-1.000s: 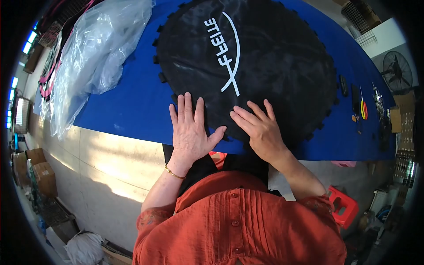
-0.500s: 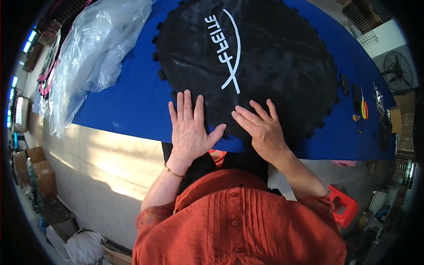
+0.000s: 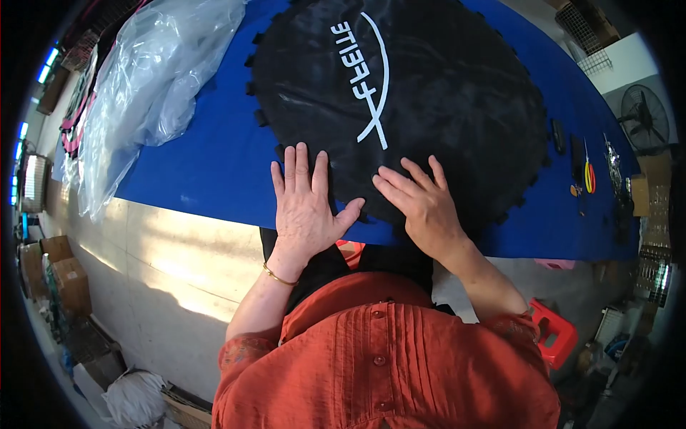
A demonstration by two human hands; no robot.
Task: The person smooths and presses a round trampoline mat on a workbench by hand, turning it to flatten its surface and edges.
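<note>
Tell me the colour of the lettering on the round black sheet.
The lettering is white, seen best in the head view.

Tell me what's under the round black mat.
A blue tabletop shows around the visible edges of the black mat, so the mat appears to lie on it. Anything else beneath the mat's middle is covered and can't be seen.

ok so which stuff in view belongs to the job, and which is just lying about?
In the job:
- round black cloth with white lettering
- left hand and right hand, at its near edge
- blue table under it

Probably just lying about:
- clear plastic sheet
- yellow-and-red-handled tool
- fan
- red stool
- cardboard boxes
</note>
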